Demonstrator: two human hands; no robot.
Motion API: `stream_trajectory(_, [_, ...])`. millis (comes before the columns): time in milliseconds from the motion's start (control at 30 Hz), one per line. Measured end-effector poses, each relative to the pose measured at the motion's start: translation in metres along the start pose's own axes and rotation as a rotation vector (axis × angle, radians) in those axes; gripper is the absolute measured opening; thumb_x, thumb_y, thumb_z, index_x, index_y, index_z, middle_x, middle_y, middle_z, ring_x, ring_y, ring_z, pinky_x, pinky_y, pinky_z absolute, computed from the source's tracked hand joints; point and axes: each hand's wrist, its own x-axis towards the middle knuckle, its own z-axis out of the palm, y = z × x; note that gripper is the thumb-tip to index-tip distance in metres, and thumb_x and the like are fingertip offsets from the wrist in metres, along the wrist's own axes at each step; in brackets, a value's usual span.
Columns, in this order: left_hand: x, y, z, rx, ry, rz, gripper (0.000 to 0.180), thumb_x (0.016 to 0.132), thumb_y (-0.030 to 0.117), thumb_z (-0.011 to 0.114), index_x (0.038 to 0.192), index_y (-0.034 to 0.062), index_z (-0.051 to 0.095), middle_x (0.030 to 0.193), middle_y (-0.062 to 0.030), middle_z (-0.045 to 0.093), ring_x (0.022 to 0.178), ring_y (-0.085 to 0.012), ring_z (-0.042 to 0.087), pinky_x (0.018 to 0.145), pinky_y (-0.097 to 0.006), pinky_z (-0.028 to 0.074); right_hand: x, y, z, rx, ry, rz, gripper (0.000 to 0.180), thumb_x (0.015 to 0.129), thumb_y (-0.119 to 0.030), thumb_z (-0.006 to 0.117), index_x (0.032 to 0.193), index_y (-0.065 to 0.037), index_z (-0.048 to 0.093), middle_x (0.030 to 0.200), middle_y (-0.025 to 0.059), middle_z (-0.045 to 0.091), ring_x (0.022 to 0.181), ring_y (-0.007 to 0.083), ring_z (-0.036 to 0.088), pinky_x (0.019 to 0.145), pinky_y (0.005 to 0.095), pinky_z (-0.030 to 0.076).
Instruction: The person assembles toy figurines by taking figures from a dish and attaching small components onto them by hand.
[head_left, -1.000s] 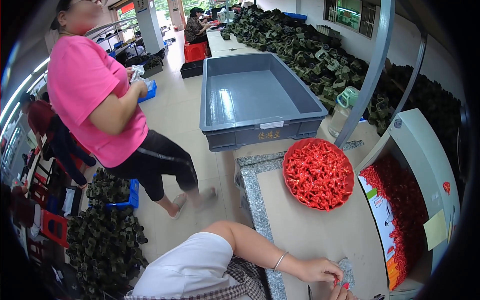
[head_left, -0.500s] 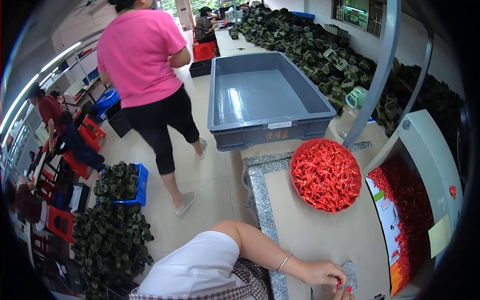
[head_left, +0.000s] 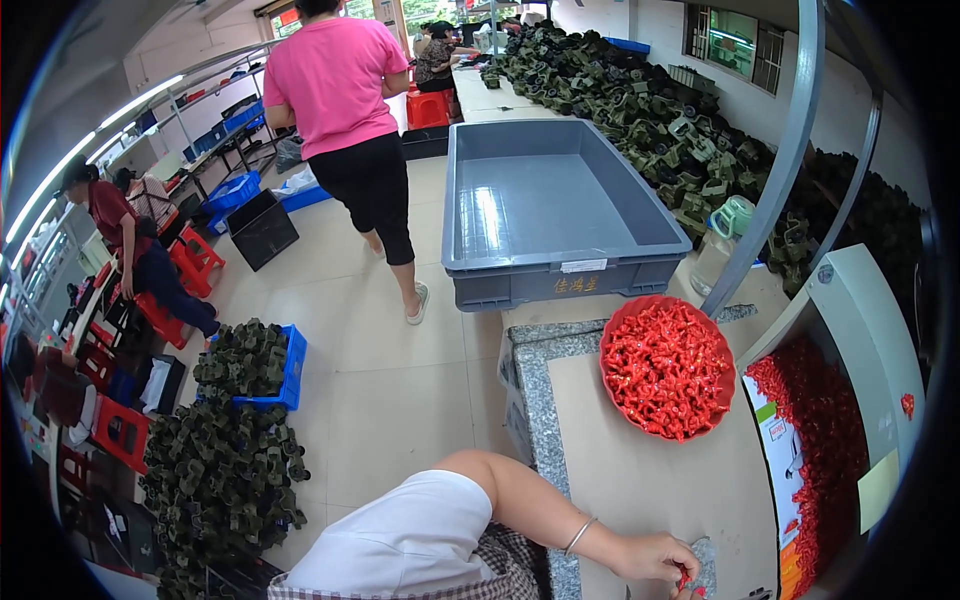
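My left hand [head_left: 655, 557], a bracelet on its wrist, is closed at the near edge of the worktable, pinching a small glossy red piece [head_left: 683, 578]. Only the fingertips of my right hand [head_left: 692, 594] show at the lower edge, closed and close against the left fingers; what they grip is hidden. Under the hands lies a grey speckled patch [head_left: 706, 566] on the beige board [head_left: 610, 440]. Beyond them stands a round red bowl [head_left: 607, 375] heaped with small shiny red pieces [head_left: 668, 368].
A pale open bin [head_left: 880, 350] of red pieces stands at right. A large grey tub [head_left: 570, 282] sits beyond the bowl, beside a metal post [head_left: 775, 170]. Dark green parts [head_left: 640, 110] pile up behind and beside a blue crate [head_left: 292, 370] on the floor. A person in pink [head_left: 335, 85] walks there.
The person in pink has walked farther off. My view has shifted slightly, so the tub and bowl appear lower and more to the right. My hands stay together at the small red piece.
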Motion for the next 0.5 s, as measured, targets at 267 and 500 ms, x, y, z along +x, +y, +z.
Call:
stream_trajectory(267, [0.001, -0.009, 0.004, -0.021, 0.028, 0.069, 0.014, 0.077, -0.002, 0.052, 0.091, 0.0004, 0.055, 0.084, -0.0055, 0.058, 0.081, -0.0129, 0.054, 0.076, -0.027, 0.043, 0.003, -0.002, -0.002, 0.009, 0.044, 0.002, 0.014, 0.082, -0.027, 0.063, 0.082, -0.013, 0.065, 0.082, 0.0034, 0.059, 0.08, 0.0198, 0.051, 0.084, 0.0403, 0.031])
stream_trajectory(500, [-0.004, -0.01, 0.009, -0.053, -0.029, -0.075, 0.021, 0.083, 0.012, 0.055, 0.102, 0.0052, 0.057, 0.094, -0.0099, 0.061, 0.091, -0.0132, 0.058, 0.081, -0.029, 0.045, -0.006, -0.001, -0.005, 0.082, 0.027, 0.026, 0.016, 0.081, -0.028, 0.064, 0.083, -0.012, 0.066, 0.084, 0.004, 0.06, 0.082, 0.0211, 0.051, 0.086, 0.0392, 0.03])
